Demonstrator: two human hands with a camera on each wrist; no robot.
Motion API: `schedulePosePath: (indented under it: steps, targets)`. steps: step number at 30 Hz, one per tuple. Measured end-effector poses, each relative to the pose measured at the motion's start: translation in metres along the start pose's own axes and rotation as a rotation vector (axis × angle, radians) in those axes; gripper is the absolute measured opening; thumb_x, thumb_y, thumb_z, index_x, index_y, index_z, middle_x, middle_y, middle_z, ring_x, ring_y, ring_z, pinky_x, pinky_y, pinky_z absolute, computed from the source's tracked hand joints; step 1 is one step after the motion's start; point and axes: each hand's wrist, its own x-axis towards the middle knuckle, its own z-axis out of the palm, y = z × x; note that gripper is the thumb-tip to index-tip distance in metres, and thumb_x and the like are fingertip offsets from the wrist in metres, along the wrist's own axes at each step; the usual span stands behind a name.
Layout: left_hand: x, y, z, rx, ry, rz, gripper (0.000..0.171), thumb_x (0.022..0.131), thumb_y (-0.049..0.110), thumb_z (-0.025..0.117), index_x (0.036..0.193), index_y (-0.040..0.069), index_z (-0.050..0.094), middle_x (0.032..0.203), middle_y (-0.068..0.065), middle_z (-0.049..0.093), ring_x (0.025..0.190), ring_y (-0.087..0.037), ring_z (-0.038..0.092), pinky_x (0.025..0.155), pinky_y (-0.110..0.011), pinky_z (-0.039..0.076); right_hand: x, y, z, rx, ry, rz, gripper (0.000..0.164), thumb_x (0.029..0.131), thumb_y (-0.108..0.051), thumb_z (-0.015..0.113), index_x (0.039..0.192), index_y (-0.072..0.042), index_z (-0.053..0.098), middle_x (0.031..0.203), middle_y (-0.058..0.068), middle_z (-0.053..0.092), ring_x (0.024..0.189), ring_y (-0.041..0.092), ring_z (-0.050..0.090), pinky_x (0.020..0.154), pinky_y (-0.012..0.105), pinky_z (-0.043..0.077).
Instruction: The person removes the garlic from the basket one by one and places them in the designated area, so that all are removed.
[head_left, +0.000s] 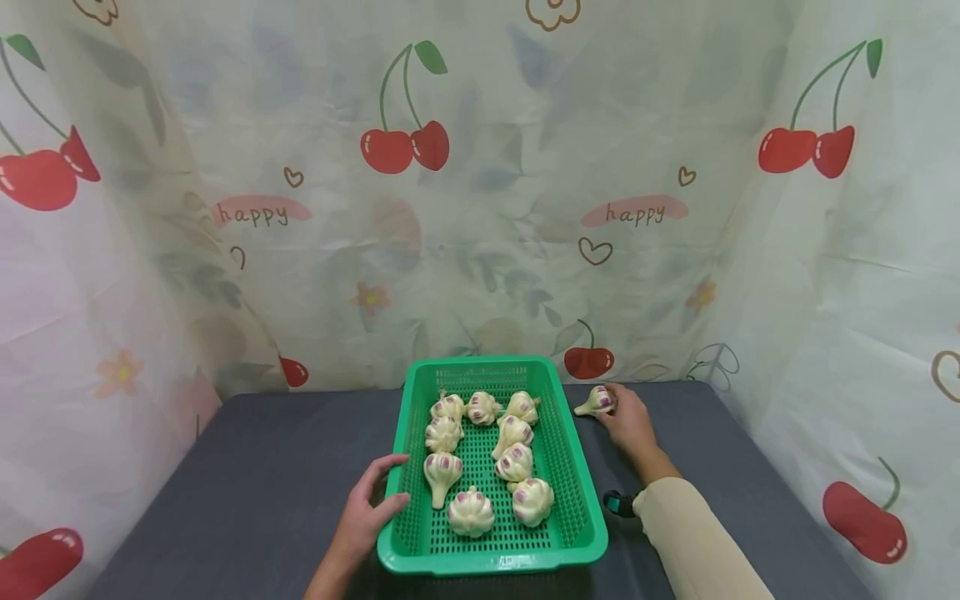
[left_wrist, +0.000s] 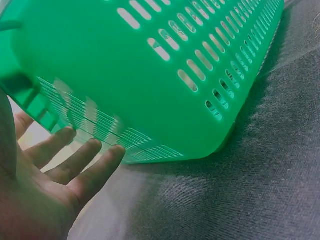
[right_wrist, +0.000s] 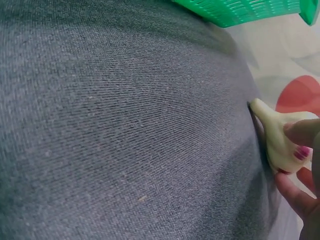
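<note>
A green plastic basket (head_left: 577,500) stands on the dark cloth, with several white-and-purple garlic bulbs (head_left: 471,512) along its sides and front. My left hand (head_left: 363,508) is at the basket's left rim, thumb and fingertips at its edge. In the left wrist view its fingers (left_wrist: 85,175) are nearly straight and touch the slotted outer wall (left_wrist: 90,55). Right of the basket's far corner, my right hand (head_left: 630,421) holds a single garlic bulb (head_left: 597,401) between thumb and fingers. That bulb (right_wrist: 282,137) is low at the cloth, its stem pointing toward the basket.
Dark grey cloth (head_left: 300,475) covers the table. Behind and at both sides hangs a pale curtain (head_left: 487,233) printed with cherries and hearts. A dark band (head_left: 619,503) circles the right wrist, beside the basket's right wall.
</note>
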Motion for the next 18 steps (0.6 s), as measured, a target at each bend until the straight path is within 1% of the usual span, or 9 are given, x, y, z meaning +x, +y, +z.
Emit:
schedulePosePath:
  steps: [5,9,13,18]
  targets:
    - [0.0,0.001,0.0,0.003,-0.002,-0.022,0.046,0.09,0.003,0.064,0.134,0.004,0.052,0.131,-0.02,0.054,0.114,-0.033,0.056,0.083,-0.031,0.049,0.0,-0.001,-0.003,0.015,-0.016,-0.012,0.057,0.086,-0.008,0.073,0.136,0.003,0.048,0.13,0.029,0.05,0.122,0.045,0.045,0.098,0.057,0.035]
    - [0.0,0.001,0.0,0.009,0.002,-0.023,0.046,0.089,0.002,0.064,0.134,0.004,0.052,0.13,-0.022,0.054,0.113,-0.034,0.057,0.082,-0.031,0.05,-0.002,0.0,-0.008,0.038,-0.011,0.008,0.06,0.087,-0.014,0.072,0.139,0.0,0.047,0.133,0.028,0.049,0.122,0.047,0.043,0.097,0.059,0.034]
    - [0.0,0.001,0.001,0.013,0.002,-0.026,0.046,0.089,0.002,0.065,0.134,0.003,0.052,0.13,-0.022,0.054,0.113,-0.034,0.057,0.081,-0.031,0.05,-0.004,0.001,-0.016,0.057,-0.021,0.031,0.06,0.091,-0.021,0.069,0.142,-0.002,0.044,0.139,0.027,0.045,0.127,0.048,0.037,0.099,0.061,0.031]
    - [0.0,0.001,0.0,0.018,0.009,-0.011,0.046,0.088,0.002,0.065,0.133,0.003,0.053,0.129,-0.021,0.055,0.112,-0.032,0.057,0.082,-0.031,0.049,-0.004,-0.001,-0.023,0.073,-0.024,0.018,0.062,0.093,-0.024,0.067,0.144,0.0,0.041,0.142,0.027,0.042,0.13,0.048,0.033,0.101,0.061,0.03]
